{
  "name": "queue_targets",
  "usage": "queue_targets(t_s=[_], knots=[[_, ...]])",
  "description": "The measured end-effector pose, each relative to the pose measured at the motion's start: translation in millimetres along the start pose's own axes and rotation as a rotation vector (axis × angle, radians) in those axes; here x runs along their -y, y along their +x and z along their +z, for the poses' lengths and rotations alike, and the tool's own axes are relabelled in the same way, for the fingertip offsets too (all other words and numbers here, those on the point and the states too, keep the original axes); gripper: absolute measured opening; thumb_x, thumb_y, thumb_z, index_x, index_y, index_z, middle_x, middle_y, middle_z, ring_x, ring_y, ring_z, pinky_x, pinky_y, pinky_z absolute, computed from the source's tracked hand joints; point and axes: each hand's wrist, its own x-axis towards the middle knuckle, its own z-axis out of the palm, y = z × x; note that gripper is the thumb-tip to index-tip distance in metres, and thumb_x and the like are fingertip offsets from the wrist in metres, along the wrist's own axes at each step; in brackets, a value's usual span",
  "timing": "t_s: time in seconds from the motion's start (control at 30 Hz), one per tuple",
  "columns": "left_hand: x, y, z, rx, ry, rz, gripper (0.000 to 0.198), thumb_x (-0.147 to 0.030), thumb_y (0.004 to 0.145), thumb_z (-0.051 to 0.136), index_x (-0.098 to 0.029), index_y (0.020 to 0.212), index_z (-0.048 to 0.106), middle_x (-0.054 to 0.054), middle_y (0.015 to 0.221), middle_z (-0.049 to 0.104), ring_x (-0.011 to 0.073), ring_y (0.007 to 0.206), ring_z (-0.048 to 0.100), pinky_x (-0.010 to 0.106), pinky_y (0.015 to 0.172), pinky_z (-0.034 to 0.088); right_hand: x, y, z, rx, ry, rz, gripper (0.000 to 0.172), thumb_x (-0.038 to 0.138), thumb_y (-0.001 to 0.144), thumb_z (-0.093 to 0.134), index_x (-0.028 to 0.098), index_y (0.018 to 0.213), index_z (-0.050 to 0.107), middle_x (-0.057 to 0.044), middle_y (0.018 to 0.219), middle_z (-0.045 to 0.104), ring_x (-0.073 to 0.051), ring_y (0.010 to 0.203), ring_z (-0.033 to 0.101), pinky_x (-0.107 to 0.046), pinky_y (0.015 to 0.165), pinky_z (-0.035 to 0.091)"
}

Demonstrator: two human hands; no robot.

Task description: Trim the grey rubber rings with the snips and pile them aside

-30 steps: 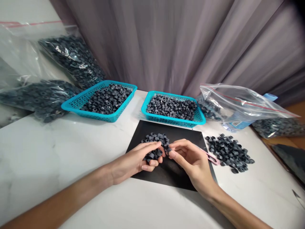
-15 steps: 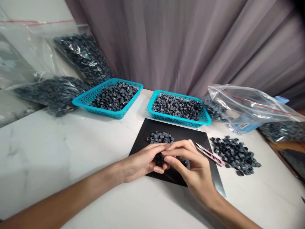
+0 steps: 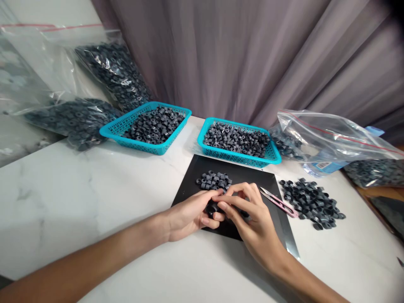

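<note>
My left hand (image 3: 192,212) rests on a black mat (image 3: 192,185) with its fingers curled around a small clump of dark grey rubber rings (image 3: 211,208). My right hand (image 3: 249,214) meets it from the right, fingertips pinched together over the same clump. Just beyond the fingers a small heap of the same rings (image 3: 214,180) lies on the mat. A pink thread snip (image 3: 277,202) lies at the mat's right edge, beside my right hand.
Two turquoise baskets (image 3: 109,131) (image 3: 274,158) full of rings stand behind the mat. A loose pile of rings (image 3: 311,202) lies to the right. Clear zip bags of rings sit at the far left (image 3: 75,118) and the right (image 3: 318,134). A grey curtain hangs behind the white marble table (image 3: 78,193).
Both hands drew a clump of rings back from the heap toward me and closed together over it. The view has shifted a little to the left.
</note>
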Motion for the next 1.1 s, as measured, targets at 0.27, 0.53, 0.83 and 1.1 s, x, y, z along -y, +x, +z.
queue_targets(t_s=[0.27,0.53,0.83,1.1], knots=[[-2,-5,1.0,-0.018,0.134,0.02,0.035,-0.039,0.098,0.052,-0.009,0.084,0.064,0.008,0.078,0.064,0.0059,0.058,0.046,0.015,0.044,0.022,-3,-6,-48,0.068,-0.245,0.036,0.023,0.027,0.1,0.054,0.027,0.118,0.068,-0.008,0.103,0.061,-0.023,0.094,0.057,-0.036,0.075,0.048],[-3,-11,6.7,0.097,0.331,0.012,0.029,-0.041,0.09,0.064,-0.012,0.093,0.069,0.007,0.087,0.063,0.0071,0.062,0.041,0.02,0.048,0.018,-39,-48,-45,0.115,-0.393,0.054,0.026,0.028,0.099,0.055,0.025,0.123,0.064,-0.011,0.107,0.063,-0.027,0.098,0.061,-0.045,0.085,0.052],[3,5,2.6,0.031,0.583,0.085,0.034,-0.049,0.094,0.056,-0.017,0.084,0.054,-0.007,0.072,0.033,0.0056,0.053,0.017,0.022,0.048,0.011,-34,-34,-46,0.087,-0.08,0.103,0.018,0.024,0.1,0.056,0.023,0.115,0.065,-0.008,0.106,0.064,-0.021,0.095,0.063,-0.036,0.084,0.054],[8,10,15.5,-0.04,0.939,0.289,0.04,-0.059,0.093,0.054,-0.019,0.089,0.063,-0.009,0.059,0.029,0.0091,0.051,0.023,0.024,0.047,0.017,-31,-34,-48,-0.022,0.131,0.151,0.025,0.025,0.095,0.063,0.023,0.12,0.061,-0.006,0.105,0.07,-0.019,0.096,0.068,-0.034,0.087,0.057]])
